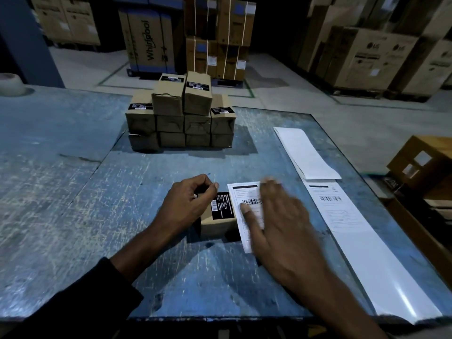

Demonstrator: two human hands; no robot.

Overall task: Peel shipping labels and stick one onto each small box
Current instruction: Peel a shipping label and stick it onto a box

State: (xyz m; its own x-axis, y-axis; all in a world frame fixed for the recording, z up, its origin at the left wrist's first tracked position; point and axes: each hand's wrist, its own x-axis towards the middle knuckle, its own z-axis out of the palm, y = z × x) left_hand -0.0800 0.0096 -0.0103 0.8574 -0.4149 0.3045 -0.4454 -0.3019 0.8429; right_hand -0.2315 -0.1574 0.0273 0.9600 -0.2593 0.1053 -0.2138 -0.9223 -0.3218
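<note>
While the left hand curls its fingers round the small brown cardboard box on the scratched blue tabletop, the right hand, fingers spread flat, presses a white barcoded shipping label onto it. One printed label remains on the white backing strip nearby. Farther off, a stack of similar small boxes seemingly awaits labels, before large warehouse cartons.

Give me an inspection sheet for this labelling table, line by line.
Surface: blue table, scratched and worn.
Job's things: small box under a white shipping label; stack of small boxes behind; label strip lying to the right.
Clutter: blank backing sheets.
Grips: left hand curled on the box; right hand flat, pressing the label.
Cables: nothing seen.
Surroundings: large cartons on the floor.
</note>
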